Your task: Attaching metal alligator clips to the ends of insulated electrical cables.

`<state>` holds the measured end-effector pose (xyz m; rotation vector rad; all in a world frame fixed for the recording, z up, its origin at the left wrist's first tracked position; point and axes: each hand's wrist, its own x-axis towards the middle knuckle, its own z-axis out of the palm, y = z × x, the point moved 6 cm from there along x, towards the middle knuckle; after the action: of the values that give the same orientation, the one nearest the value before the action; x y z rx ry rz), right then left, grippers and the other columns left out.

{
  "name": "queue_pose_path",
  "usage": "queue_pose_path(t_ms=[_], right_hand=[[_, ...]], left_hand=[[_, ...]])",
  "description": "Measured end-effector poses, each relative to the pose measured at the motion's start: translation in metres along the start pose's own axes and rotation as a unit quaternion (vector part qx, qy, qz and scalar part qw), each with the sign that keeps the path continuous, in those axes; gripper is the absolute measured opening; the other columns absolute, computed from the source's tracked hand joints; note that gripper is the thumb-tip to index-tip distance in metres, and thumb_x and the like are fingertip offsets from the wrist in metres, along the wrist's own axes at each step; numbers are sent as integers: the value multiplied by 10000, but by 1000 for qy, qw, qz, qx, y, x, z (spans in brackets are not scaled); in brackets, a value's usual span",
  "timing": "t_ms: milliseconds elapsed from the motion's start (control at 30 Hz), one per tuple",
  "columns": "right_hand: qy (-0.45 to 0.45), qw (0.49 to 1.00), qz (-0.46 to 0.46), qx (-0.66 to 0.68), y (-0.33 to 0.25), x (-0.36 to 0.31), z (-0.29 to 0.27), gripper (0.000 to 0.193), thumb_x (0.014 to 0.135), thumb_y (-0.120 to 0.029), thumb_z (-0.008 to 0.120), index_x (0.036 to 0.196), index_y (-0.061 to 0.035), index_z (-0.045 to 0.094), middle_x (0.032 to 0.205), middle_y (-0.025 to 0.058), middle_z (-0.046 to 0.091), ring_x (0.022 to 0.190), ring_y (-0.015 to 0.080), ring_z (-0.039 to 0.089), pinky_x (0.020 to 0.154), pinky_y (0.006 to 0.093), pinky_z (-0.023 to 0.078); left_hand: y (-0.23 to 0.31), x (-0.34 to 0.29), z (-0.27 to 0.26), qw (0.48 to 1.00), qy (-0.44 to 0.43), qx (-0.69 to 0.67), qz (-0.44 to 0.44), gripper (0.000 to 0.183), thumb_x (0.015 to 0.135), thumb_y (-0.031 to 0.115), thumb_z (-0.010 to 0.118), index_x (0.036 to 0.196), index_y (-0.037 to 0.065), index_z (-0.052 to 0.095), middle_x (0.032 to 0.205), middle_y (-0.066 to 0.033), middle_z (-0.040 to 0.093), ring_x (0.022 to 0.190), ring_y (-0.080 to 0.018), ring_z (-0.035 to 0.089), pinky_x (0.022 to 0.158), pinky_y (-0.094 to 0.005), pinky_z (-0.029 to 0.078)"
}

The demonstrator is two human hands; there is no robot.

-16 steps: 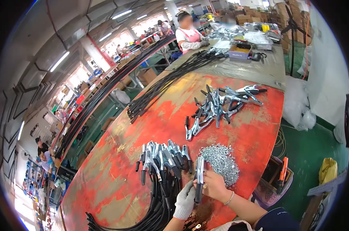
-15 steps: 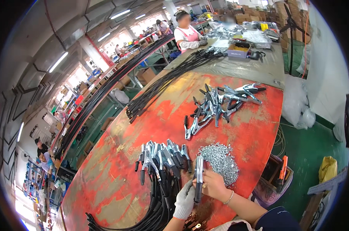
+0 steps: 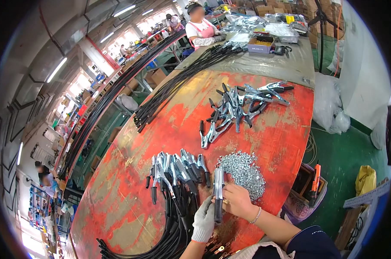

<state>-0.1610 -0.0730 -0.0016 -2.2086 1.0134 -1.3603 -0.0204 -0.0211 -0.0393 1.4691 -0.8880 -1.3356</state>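
A silver metal clamp with black handles (image 3: 218,185) stands upright between my hands, jaws pointing away from me. My left hand (image 3: 203,222), in a white knitted glove, is closed on its lower handle end. Bare, with a beaded bracelet at the wrist, my right hand (image 3: 238,200) pinches at the clamp's right side; its fingertips are partly hidden, and a small brassy spot shows there. Just beyond the right hand lies a heap of small shiny metal fasteners (image 3: 243,172). To the left, several clamps (image 3: 174,168) lie bunched with black cables (image 3: 178,220) running toward me.
More loose clamps (image 3: 236,108) are piled farther back on the worn red table (image 3: 118,198). Long black cables (image 3: 174,90) stretch toward a co-worker (image 3: 200,28) at the far end. A bin holding an orange-handled tool (image 3: 316,183) stands right of the table. Copper-coloured lugs (image 3: 221,249) show near my waist.
The whole view has shifted slightly, so the table and its piles sit a little higher and farther left. Both hands stay at the same clamp, which now shows its broad face more.
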Motion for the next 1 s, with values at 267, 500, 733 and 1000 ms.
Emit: queue_pose_path(t_ms=[267, 500, 733, 1000], right_hand=[[16, 1000, -4, -3, -2, 1, -2, 268, 620, -144, 753, 824, -77, 593, 870, 68, 563, 810, 266, 592, 662, 365, 484], [12, 999, -28, 13, -1, -1, -2, 274, 619, -149, 750, 826, -72, 588, 881, 66, 567, 815, 269, 594, 676, 369, 489], [5, 1000, -26, -5, -3, -2, -1, 277, 622, -161, 750, 820, -68, 580, 909, 77, 570, 854, 268, 592, 699, 370, 484], [10, 1000, -16, -22, -2, -2, 2, 271, 618, -149, 743, 816, -65, 578, 906, 69, 583, 820, 263, 598, 676, 371, 483]], left_hand=[[-4, 5, -4, 1000, 13, 16, 15, 340, 999, 99, 471, 1317, -11, 516, 997, -41, 620, 806, -87, 576, 658, -223, 470], [-5, 6, -6, 996, 21, 65, 61, 330, 1005, 117, 465, 1315, 23, 524, 881, -14, 599, 682, -74, 560, 541, -218, 467], [1, 1, -6, 995, 8, 69, 65, 330, 1008, 108, 454, 1315, 5, 519, 909, -18, 609, 693, -66, 561, 560, -213, 470], [3, -1, -7, 995, 31, 83, 41, 350, 974, 86, 483, 1284, -70, 531, 1113, -102, 630, 992, -122, 563, 880, -252, 456]])
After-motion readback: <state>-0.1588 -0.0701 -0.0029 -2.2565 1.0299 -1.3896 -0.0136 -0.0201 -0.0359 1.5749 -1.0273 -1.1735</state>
